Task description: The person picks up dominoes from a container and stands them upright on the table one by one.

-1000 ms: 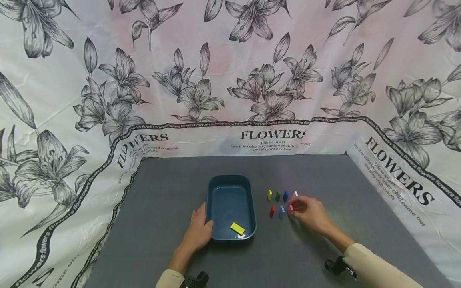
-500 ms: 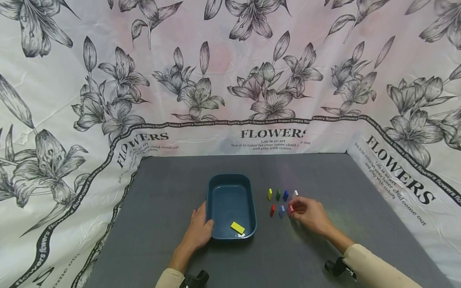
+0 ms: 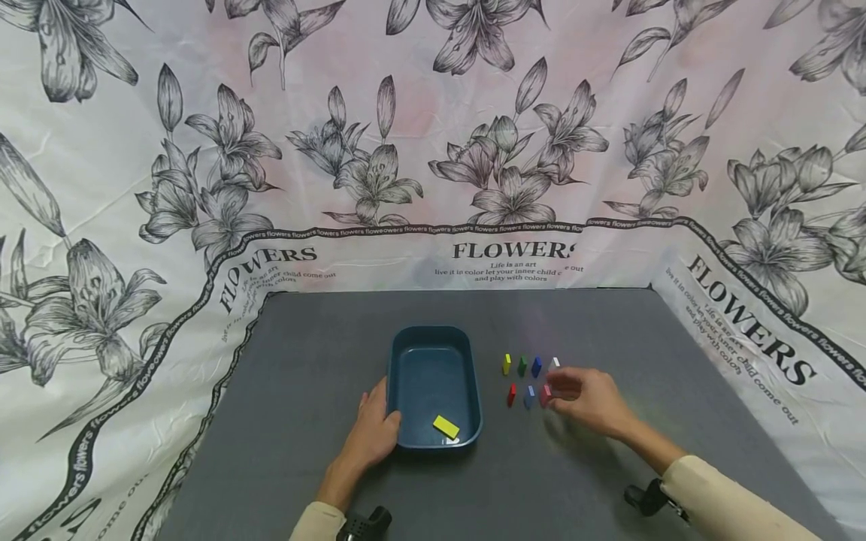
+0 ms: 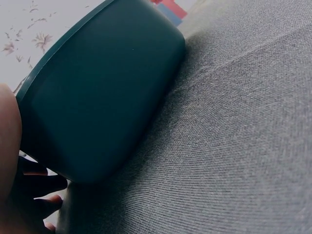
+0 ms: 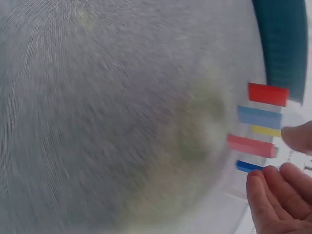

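Note:
My left hand grips the near left side of a dark teal plastic tray, thumb on the rim and fingers along the outer wall. A yellow block lies flat inside. Right of the tray, small blocks stand upright in two rows. Red, light blue and pink blocks form the front row. Behind them are yellow, green, dark blue and white blocks. My right hand is beside the pink block, thumb and fingers spread apart, holding nothing.
A grey cloth covers the table. White fabric printed with flowers and lettering rises behind it and along both sides. A dark device is strapped at each wrist.
My right thumb and fingers have parted from the pink block, which stays upright at the end of its row. That hand has shifted slightly right. My left hand and the tray remain in place.

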The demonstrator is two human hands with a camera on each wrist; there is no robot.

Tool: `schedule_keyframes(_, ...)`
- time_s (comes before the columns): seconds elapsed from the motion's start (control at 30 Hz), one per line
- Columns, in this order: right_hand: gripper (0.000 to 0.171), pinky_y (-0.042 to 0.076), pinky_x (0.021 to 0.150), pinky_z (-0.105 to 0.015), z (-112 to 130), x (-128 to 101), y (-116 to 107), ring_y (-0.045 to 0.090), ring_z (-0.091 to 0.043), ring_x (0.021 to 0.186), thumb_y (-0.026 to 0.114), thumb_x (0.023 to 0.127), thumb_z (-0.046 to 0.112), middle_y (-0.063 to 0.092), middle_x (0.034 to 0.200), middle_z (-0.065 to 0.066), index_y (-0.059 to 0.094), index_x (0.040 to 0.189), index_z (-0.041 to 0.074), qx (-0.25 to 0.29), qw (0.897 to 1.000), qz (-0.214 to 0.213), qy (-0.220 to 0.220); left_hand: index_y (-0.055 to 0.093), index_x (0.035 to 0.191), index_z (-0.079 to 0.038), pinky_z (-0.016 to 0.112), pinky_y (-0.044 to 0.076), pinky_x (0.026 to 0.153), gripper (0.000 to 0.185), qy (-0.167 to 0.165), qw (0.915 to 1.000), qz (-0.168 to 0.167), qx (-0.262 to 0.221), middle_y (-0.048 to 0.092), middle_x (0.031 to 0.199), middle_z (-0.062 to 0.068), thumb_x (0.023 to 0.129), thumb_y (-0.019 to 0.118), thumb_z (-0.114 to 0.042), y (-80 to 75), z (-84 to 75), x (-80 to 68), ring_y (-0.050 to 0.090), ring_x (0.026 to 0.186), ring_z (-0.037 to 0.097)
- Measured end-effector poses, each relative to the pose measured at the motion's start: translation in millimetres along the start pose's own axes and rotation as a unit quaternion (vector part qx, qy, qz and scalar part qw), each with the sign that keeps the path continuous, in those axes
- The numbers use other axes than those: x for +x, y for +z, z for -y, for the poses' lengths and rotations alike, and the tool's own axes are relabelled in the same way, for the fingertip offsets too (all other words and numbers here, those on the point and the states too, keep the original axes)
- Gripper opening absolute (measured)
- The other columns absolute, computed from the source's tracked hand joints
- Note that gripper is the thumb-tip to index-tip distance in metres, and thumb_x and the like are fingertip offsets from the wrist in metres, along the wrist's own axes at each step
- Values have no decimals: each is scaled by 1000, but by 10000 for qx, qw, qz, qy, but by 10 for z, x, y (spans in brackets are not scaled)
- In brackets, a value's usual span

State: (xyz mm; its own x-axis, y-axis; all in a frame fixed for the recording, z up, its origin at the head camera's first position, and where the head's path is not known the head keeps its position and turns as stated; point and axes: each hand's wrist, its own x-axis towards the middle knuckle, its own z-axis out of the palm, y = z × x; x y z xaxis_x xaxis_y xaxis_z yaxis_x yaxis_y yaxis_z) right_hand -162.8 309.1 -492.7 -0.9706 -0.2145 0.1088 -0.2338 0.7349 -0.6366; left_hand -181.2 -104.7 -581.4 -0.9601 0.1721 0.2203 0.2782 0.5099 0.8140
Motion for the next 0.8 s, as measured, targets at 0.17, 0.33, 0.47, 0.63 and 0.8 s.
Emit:
schedule_keyframes(0.17, 45, 65, 93, -50, 237, 14, -230, 79, -37, 116, 81, 97, 17, 77, 133, -21, 73, 137, -2, -225, 9993, 162, -233, 39, 166, -3, 77, 15, 126, 71, 47, 10000, -10, 10, 48, 167, 24, 97, 51, -10, -6, -8, 5, 40, 157, 50)
schedule_keyframes(0.33, 45, 64, 96, -52, 494, 101, -405, 77, -34, 119, 74, 104, 26, 76, 136, -18, 71, 141, 1, -251, 9983, 396, -337, 40, 165, -1, 78, 16, 126, 71, 128, 9999, -39, -64, 48, 166, 27, 96, 51, -9, -30, -56, -10, 41, 155, 52)
schedule_keyframes(0.47, 44, 62, 101, -54, 717, 238, -443, 76, -30, 122, 68, 108, 32, 76, 138, -14, 72, 143, 5, -27, 9959, 854, -285, 42, 164, -1, 76, 16, 127, 70, 68, 9999, -105, 32, 50, 166, 24, 95, 53, -7, -8, -19, -4, 42, 156, 49)
schedule_keyframes(0.63, 46, 66, 82, -47, 965, 408, -314, 78, -23, 98, 62, 111, 39, 79, 131, -11, 73, 142, 8, 379, 9867, 1576, -137, 43, 163, -1, 73, 14, 130, 69, -52, 9999, -83, 46, 50, 166, 23, 96, 54, -6, 4, -7, -1, 42, 158, 46)
schedule_keyframes(0.8, 50, 59, 59, -37, 1188, 508, -65, 79, -29, 92, 58, 111, 48, 80, 127, -13, 77, 137, 10, 862, 9717, 2199, 91, 43, 163, -1, 77, 16, 127, 69, 134, 9999, -82, 44, 52, 165, 24, 95, 54, -6, -9, -19, -3, 44, 155, 49)
